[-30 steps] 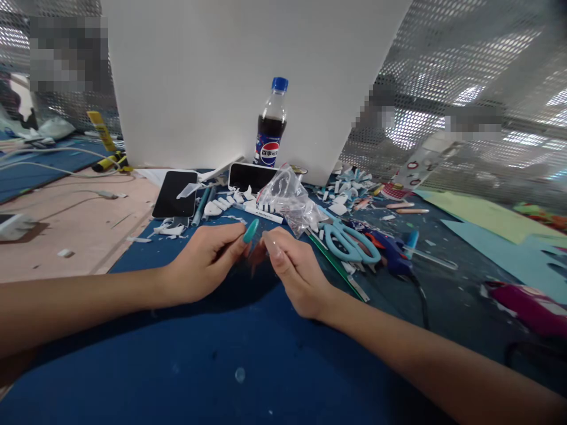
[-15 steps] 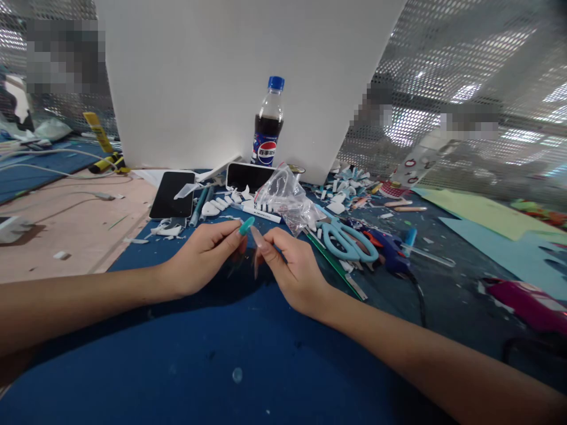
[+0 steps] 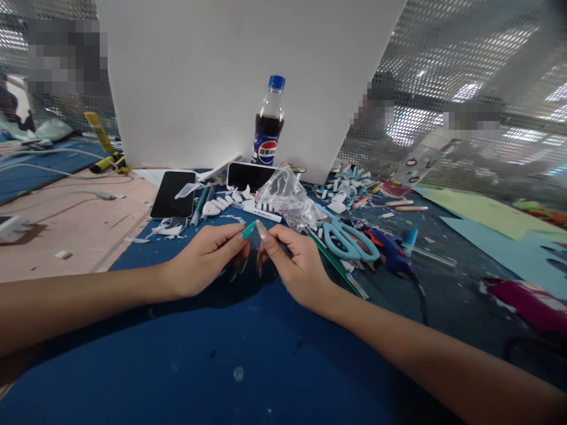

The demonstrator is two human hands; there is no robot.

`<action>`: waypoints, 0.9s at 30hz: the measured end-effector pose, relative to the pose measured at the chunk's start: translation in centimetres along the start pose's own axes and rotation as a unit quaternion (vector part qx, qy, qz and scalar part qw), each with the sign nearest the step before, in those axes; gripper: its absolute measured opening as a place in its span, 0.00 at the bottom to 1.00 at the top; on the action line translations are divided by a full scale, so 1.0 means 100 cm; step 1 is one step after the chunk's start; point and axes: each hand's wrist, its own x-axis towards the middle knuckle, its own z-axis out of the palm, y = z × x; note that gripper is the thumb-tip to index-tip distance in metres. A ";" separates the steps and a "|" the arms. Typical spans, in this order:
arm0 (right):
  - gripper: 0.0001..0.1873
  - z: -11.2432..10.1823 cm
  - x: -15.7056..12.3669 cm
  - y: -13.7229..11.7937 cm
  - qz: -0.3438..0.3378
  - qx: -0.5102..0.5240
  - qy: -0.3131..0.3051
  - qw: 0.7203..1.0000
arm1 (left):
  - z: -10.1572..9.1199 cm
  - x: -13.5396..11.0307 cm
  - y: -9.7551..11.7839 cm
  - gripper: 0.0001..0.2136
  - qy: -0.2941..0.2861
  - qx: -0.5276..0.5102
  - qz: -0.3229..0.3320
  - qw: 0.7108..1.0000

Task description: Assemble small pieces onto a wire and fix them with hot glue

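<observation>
Over the front middle of the blue tabletop, my left hand [image 3: 206, 260] and my right hand [image 3: 299, 265] meet thumb to thumb. The left thumb bears a long teal nail [image 3: 249, 230]; the right thumb has a long pale, glossy nail [image 3: 263, 229]. Both hands are closed in a pinch, and the nail tips nearly touch. Whatever lies between the fingers is too small or hidden to make out. Just beyond them are a white marker [image 3: 263, 213] and a crumpled clear plastic bag [image 3: 290, 200]. A green strip-like tool [image 3: 339, 265] lies beside the right hand.
Light-blue scissors [image 3: 348, 236] and a dark-blue glue gun [image 3: 394, 251] lie to the right, with a magenta tool [image 3: 527, 301] farther out. A cola bottle [image 3: 268, 127] stands by a white board [image 3: 190, 77]. Two phones [image 3: 173, 195] and white scraps [image 3: 217, 205] lie behind the hands.
The thumb tips have come closer together, and the teal nail now points more towards the right thumb. The things on the table stay where they were.
</observation>
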 end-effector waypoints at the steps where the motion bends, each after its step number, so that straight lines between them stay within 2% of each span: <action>1: 0.17 0.000 0.000 0.000 0.003 0.005 0.006 1.000 | 0.000 0.000 0.000 0.16 0.021 -0.002 -0.001 1.000; 6: 0.17 0.001 0.001 0.003 0.041 0.096 0.021 0.994 | 0.000 0.000 0.000 0.14 0.164 -0.052 0.014 0.985; 9: 0.16 0.000 0.004 0.007 0.072 0.144 0.050 0.986 | -0.001 0.002 0.000 0.13 0.172 -0.086 -0.005 0.981; 14: 0.17 -0.001 0.010 0.010 0.072 0.089 0.106 0.988 | -0.001 0.005 -0.003 0.13 0.176 -0.110 -0.020 0.978; 19: 0.18 -0.001 0.010 0.010 0.082 0.095 0.107 0.986 | -0.001 0.006 -0.007 0.12 0.186 -0.124 -0.020 0.975; 21: 0.18 -0.001 0.009 0.010 0.078 0.077 0.106 0.988 | -0.005 0.007 -0.010 0.12 0.201 -0.099 -0.003 0.975; 24: 0.17 -0.001 0.006 0.009 0.062 0.052 0.097 0.992 | -0.015 0.011 -0.017 0.11 0.247 0.000 0.040 0.968; 27: 0.18 -0.001 0.004 0.007 0.038 0.046 0.080 0.995 | -0.026 0.016 -0.023 0.11 0.267 0.114 0.034 0.956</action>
